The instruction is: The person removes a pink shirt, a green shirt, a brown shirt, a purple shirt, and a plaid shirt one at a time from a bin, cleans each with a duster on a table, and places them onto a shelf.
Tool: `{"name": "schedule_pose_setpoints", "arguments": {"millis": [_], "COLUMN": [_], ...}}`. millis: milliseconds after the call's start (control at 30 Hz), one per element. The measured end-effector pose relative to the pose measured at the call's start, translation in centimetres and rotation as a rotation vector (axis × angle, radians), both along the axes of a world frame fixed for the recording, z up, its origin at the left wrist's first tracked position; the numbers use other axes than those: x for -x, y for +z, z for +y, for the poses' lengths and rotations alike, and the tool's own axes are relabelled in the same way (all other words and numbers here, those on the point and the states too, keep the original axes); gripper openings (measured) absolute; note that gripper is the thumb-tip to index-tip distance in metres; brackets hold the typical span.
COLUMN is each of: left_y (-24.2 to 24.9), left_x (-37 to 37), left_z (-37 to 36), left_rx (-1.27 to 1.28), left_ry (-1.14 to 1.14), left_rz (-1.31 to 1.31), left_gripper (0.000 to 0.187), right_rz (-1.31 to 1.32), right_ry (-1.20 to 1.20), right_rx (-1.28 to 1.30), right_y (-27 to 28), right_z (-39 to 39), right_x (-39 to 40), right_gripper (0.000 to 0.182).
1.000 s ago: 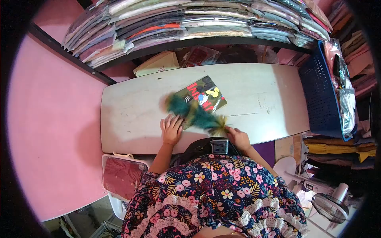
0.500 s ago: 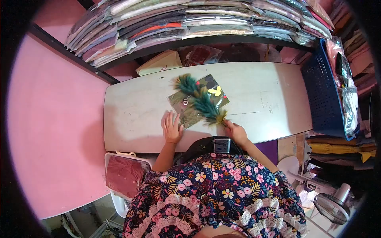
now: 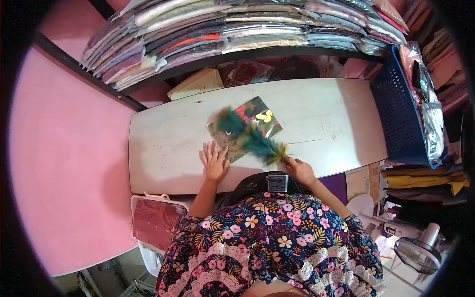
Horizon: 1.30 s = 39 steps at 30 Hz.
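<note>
A dark folded garment in clear plastic (image 3: 253, 110) lies tilted on the white table (image 3: 173, 133), with yellow and red print showing. My right hand (image 3: 301, 171) is closed around the handle end of a green and yellow feather duster (image 3: 262, 143). The duster stretches up and left across the package, covering its middle, and its far end is blurred. Flat on the table at the package's lower left corner rests my left hand (image 3: 214, 162), fingers spread, fingertips at the plastic's edge.
Stacks of bagged garments (image 3: 267, 29) fill a shelf behind the table. A blue basket (image 3: 401, 109) of bagged items stands at the right. A white bin (image 3: 148, 252) with a maroon package (image 3: 157, 222) is at the lower left, a fan (image 3: 418, 255) at the lower right.
The duster's far end has shifted slightly down and left over the package, uncovering more of the red print. My right hand has moved slightly right and down; my left hand stays spread.
</note>
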<state>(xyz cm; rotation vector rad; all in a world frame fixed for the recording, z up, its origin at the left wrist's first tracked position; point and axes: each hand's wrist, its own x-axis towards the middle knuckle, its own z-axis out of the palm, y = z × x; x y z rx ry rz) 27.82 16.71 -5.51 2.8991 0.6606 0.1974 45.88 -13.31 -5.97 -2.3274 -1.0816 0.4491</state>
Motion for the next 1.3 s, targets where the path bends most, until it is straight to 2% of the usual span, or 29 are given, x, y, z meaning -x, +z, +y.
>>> {"name": "schedule_pose_setpoints", "arguments": {"millis": [100, 167, 233, 300, 367, 433, 500, 533, 567, 600, 633, 667, 700, 767, 800, 867, 900, 967, 1033, 1100, 1133, 1200, 1233, 1300], "left_y": [-0.4, 0.4, 1.0, 0.9, 1.1, 1.0, 2.8, 3.7, 3.7, 3.3, 2.5, 1.5, 3.4, 10.8, 13.4, 16.7, 16.5, 16.0, 12.6, 8.7, 7.2, 4.7, 3.6, 1.1], "left_x": [-0.1, -1.6, -4.3, -7.4, -10.4, -12.5, -14.0, -13.7, -13.7, -13.8, -13.9, -14.1, -14.4, -14.9, -14.8, -14.2, -13.9, -12.8, -11.1, -8.7, -7.3, -4.7, -4.0, -2.6], "left_z": [0.8, 1.9, 3.4, 5.4, 7.0, 8.7, 10.0, 9.7, 10.3, 11.5, 12.8, 13.7, 13.1, 9.5, 8.0, 5.5, 4.9, 4.0, 3.5, 2.7, 2.2, 1.2, 1.1, 0.9], "left_rx": [0.002, 0.01, -0.026, -0.062, 0.053, 0.028, 0.236, 0.216, 0.215, 0.434, 0.649, 0.667, 0.663, 0.423, 0.426, 0.097, 0.099, -0.172, -0.206, 0.009, 0.011, 0.219, 0.22, 0.289], "left_ry": [0.016, 0.004, -0.013, -0.032, 0.028, 0.019, 0.088, 0.043, 0.042, -0.02, -0.083, -0.139, -0.141, -0.155, -0.151, -0.252, -0.239, -0.418, -0.424, -0.425, -0.416, -0.418, -0.413, -0.107], "left_rz": [-0.052, -0.022, -0.058, -0.016, 0.138, 0.114, 0.536, 0.455, 0.457, 0.415, 0.369, 0.194, 0.197, 0.079, 0.076, -0.153, -0.155, -0.306, -0.273, 0.0, -0.001, -0.024, -0.024, -0.144], "left_gripper": [0.044, 0.047, 0.051, 0.056, 0.059, 0.061, 0.066, 0.052, 0.052, 0.044, 0.035, 0.025, 0.025, 0.015, 0.015, 0.016, 0.016, 0.015, 0.022, 0.033, 0.033, 0.054, 0.054, 0.064], "right_rz": [-0.048, -0.043, 0.042, 0.157, 0.108, 0.197, 0.284, 0.369, 0.458, 0.523, 0.527, 0.526, 0.523, 0.61, 0.615, 0.62, 0.641, 0.666, 0.563, 0.498, 0.449, 0.354, 0.354, 0.172], "right_ry": [-0.036, -0.348, -0.524, -0.668, -0.715, -0.822, -0.872, -0.944, -1.013, -1.026, -1.028, -1.047, -1.066, -1.066, -1.079, -1.077, -1.024, -0.955, -0.927, -0.878, -0.829, -0.69, -0.686, -0.344], "right_rx": [0.115, 0.042, -0.128, -0.143, -0.214, -0.332, -0.313, -0.354, -0.394, -0.413, -0.416, -0.475, -0.531, -0.558, -0.622, -0.68, -0.74, -0.79, -0.775, -0.66, -0.569, -0.439, -0.436, -0.249], "right_y": [0.5, -1.1, -1.1, -1.1, -2.6, -3.4, -3.3, -3.1, -3.0, -1.4, -2.1, -3.0, -3.6, -1.9, -1.7, -1.0, -0.4, 0.7, 1.9, 2.6, 2.9, 3.4, 3.6, 3.9], "right_z": [-1.1, -1.7, -2.5, -3.7, -5.2, -6.8, -8.1, -8.4, -8.7, -8.5, -8.7, -9.0, -9.3, -8.7, -8.4, -8.1, -7.9, -7.1, -5.8, -4.6, -3.9, -2.3, -1.3, 0.2], "right_x": [-0.6, -1.3, -2.0, -2.3, -2.6, -2.6, -2.5, -2.3, -2.1, -1.7, -1.7, -1.7, -1.6, -1.6, -1.8, -2.3, -2.7, -3.4, -3.9, -4.1, -4.1, -3.2, -2.7, -1.7], "right_gripper": [0.038, 0.035, 0.033, 0.035, 0.034, 0.032, 0.03, 0.029, 0.027, 0.027, 0.027, 0.027, 0.027, 0.028, 0.028, 0.028, 0.029, 0.029, 0.028, 0.031, 0.032, 0.032, 0.032, 0.032]}}
